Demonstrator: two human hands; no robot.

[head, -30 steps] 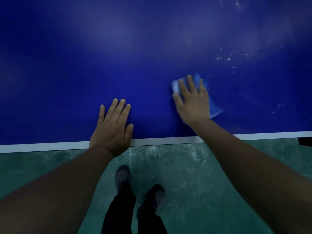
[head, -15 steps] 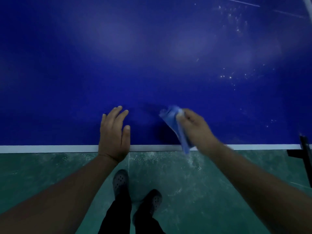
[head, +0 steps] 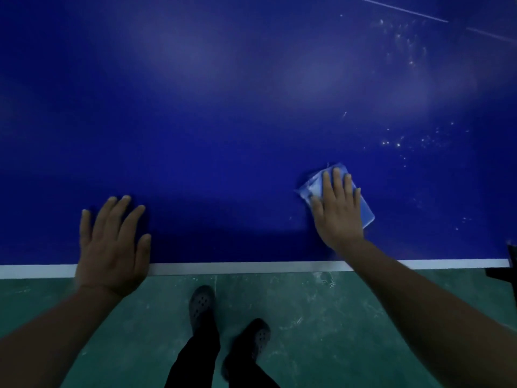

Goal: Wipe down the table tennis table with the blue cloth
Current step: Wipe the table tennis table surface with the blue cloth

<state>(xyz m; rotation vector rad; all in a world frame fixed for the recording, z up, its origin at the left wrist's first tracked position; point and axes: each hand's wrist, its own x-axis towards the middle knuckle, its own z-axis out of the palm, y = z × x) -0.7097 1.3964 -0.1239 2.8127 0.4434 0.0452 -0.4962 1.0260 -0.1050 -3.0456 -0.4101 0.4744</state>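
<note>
The dark blue table tennis table (head: 223,121) fills the upper part of the head view, with a white line (head: 237,268) along its near edge. My right hand (head: 337,211) presses flat, fingers straight, on the folded blue cloth (head: 366,212) near the table's right front. The cloth shows on both sides of the hand. My left hand (head: 112,247) rests flat on the table at the near edge, fingers spread, holding nothing. White specks of dust (head: 397,144) lie on the surface beyond and to the right of the cloth.
Below the table edge is a green scuffed floor (head: 335,317). My two feet in dark perforated shoes (head: 201,303) stand close to the table. A dark metal part (head: 509,264) juts out at the right edge by the table's corner.
My right hand had bunched the cloth near the edge; it has moved right and forward and now lies flat on the spread cloth. My left hand stays planted on the table.
</note>
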